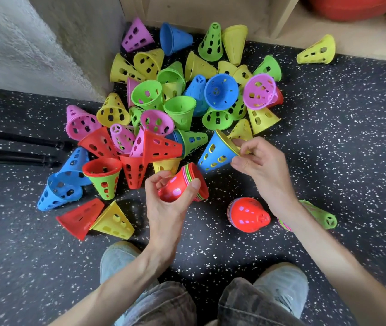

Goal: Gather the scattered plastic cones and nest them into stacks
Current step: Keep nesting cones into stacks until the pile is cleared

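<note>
A nested stack of perforated plastic cones with a red cone outermost (182, 184) is gripped by the left hand (168, 203), whose fingers and thumb are curled round its narrow end; the rims of the stack, in red, green, pink and yellow, are turned up toward the pile. A blue perforated plastic cone with a yellow cone nested inside it (219, 152) is pinched at its wide rim by the right hand (257, 165), thumb and fingertips closed on the edge, and it is held just above and beside the stack in the left hand, tip pointing down to the left.

A loose pile of yellow, green, blue, pink and red perforated plastic cones (175, 97) is spread over the black speckled rubber floor (352, 137), against the corner of a grey concrete wall (34, 43). A second nested stack topped by a red cone (249, 215) is laid on its side on the floor near the right forearm, and a third stack topped by a green cone (319, 214) is partly hidden behind that forearm. A single yellow cone (317, 51) is seen apart, by a pale wooden shelf unit (281, 17).
</note>
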